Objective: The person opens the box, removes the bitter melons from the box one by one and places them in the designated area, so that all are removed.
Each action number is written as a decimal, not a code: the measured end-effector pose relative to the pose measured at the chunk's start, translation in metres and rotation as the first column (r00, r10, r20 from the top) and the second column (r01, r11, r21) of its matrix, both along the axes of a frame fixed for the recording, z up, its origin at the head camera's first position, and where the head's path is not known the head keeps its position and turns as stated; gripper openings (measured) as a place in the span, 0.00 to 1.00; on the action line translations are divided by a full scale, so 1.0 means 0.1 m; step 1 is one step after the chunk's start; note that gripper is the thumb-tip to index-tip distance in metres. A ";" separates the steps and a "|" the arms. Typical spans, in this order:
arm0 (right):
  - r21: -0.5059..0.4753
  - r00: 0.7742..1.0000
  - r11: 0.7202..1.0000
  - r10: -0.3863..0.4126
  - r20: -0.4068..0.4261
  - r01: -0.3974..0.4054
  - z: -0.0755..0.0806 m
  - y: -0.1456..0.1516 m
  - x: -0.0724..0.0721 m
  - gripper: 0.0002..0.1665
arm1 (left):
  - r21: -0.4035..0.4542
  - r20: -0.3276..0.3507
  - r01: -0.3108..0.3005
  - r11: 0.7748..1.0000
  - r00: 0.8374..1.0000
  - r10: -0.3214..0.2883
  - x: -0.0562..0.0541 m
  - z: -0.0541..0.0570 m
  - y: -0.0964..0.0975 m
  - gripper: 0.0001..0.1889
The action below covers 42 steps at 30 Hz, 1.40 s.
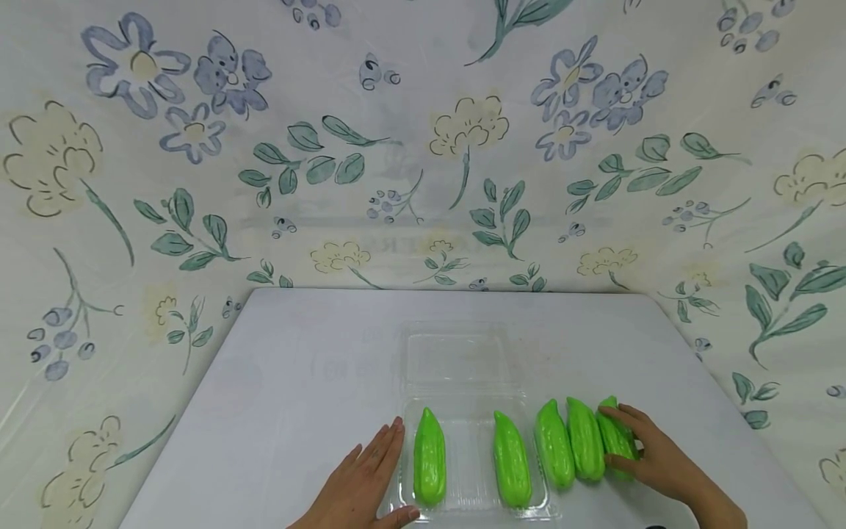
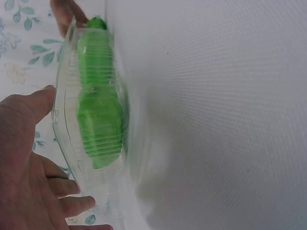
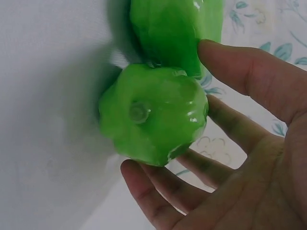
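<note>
A clear plastic clamshell box (image 1: pixel 471 507) lies on the table with its lid folded back, away from me. Inside it, one glossy green ridged gourd (image 1: pixel 429 459) lies along the left side and another gourd (image 1: pixel 512 463) along the right. My left hand (image 1: pixel 360 474) rests at the box's left edge, fingers straight; the left wrist view shows the thumb at the rim. To the right of the box, several gourds (image 1: pixel 585 441) lie side by side. My right hand (image 1: pixel 651 448) holds the rightmost gourd (image 3: pixel 153 115), fingers curved round its side and thumb reaching across to its neighbour.
The open lid (image 1: pixel 456 360) spreads flat behind the box. A white table (image 1: pixel 297 367) extends on both sides. Beyond its back edge hangs a flower-patterned cloth (image 1: pixel 410 169). A small dark object (image 1: pixel 656 527) shows at the bottom edge of the head view.
</note>
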State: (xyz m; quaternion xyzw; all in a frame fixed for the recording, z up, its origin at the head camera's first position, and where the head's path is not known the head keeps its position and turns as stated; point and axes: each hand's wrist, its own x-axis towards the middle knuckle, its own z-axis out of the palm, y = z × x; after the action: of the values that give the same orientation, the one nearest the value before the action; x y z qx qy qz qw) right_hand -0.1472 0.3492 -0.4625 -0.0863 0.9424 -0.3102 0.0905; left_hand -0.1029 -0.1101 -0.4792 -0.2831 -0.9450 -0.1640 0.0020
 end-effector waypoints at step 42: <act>-0.080 0.883 0.884 0.445 -0.148 -0.460 0.35 -1.96 -0.14 0.48 | 0.014 0.001 -0.010 1.000 1.000 0.010 -0.01 -0.02 -0.01 0.54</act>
State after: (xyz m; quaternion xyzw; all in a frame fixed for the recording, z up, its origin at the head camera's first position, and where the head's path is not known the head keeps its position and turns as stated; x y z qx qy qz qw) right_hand -0.1613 0.1532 -0.4276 -0.3282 0.8809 -0.3273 0.0961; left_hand -0.1039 -0.1112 -0.4814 -0.2780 -0.9453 -0.1707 0.0042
